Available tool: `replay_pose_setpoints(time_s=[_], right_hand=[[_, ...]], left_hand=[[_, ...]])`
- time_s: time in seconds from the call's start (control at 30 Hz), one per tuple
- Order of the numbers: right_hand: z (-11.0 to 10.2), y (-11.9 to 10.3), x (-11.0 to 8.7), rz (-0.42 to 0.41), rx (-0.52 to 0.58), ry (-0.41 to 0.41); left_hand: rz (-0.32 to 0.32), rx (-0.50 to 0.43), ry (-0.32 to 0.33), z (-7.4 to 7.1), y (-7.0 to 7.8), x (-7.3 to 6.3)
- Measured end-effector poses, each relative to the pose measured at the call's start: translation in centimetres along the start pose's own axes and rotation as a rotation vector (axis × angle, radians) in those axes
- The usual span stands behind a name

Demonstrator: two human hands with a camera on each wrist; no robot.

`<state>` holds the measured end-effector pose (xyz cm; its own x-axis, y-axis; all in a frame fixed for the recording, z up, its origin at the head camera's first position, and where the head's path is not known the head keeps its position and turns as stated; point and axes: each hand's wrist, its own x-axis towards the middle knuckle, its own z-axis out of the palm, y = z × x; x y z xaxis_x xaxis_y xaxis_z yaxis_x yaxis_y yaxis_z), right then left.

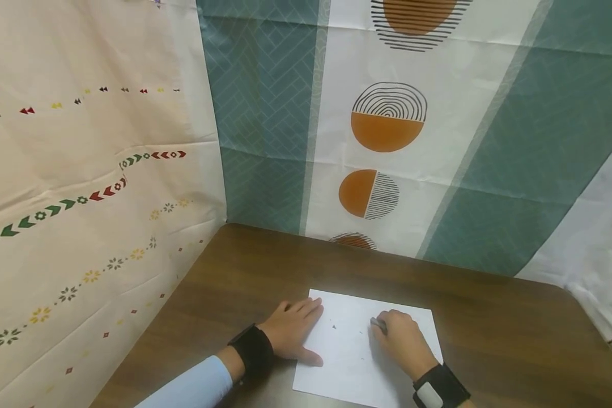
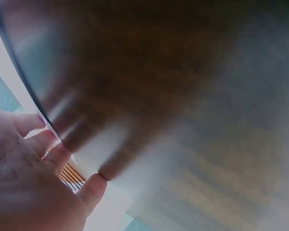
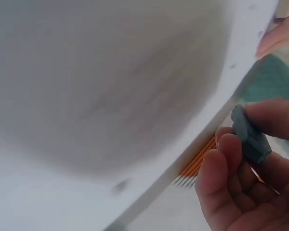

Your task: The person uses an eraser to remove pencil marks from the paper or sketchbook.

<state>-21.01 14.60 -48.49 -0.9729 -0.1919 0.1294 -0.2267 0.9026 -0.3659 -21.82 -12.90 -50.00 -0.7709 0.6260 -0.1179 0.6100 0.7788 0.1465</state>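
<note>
A white sheet of paper lies on the brown wooden table. My left hand rests flat across the sheet's left edge, with fingers spread and the thumb apart. Something small and dark shows beside its knuckles. Over the right half of the paper, my right hand pinches a small grey-blue eraser between thumb and fingers. In the head view, the eraser's end sticks out to the left of the fingers, close over the sheet. A few small dark crumbs lie on the paper between the hands.
The wooden table extends around the sheet on all sides in view. A green and white patterned cloth hangs behind it, and a cream cloth with small motifs hangs on the left. Each wrist wears a black band.
</note>
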Motion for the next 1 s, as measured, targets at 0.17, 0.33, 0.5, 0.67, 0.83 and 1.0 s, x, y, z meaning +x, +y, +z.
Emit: replay_pose_setpoints(time_s=[0.17, 0.33, 0.5, 0.67, 0.83, 1.0], right_hand=[[1.1, -2.1, 1.5, -0.089, 0.026, -0.015], [2.1, -3.7, 2.5, -0.139, 0.045, -0.022], [3.0, -4.4, 3.1, -0.167, 0.038, -0.047], [2.6, -3.5, 3.0, -0.106, 0.046, -0.087], [1.6, -2.0, 2.6, -0.052, 0.036, -0.101], [0.9, -0.9, 2.1, -0.014, 0.017, -0.116]], left_hand=[[0.008, 0.013, 0.009, 0.6, -0.1, 0.2], [0.015, 0.034, 0.032, 0.9, -0.2, 0.4], [0.01, 0.049, 0.032, 0.9, -0.3, 0.5], [0.011, 0.051, 0.027, 0.9, -0.2, 0.6], [-0.001, 0.046, 0.011, 0.7, -0.2, 0.4], [0.0, 0.047, 0.01, 0.5, -0.1, 0.1]])
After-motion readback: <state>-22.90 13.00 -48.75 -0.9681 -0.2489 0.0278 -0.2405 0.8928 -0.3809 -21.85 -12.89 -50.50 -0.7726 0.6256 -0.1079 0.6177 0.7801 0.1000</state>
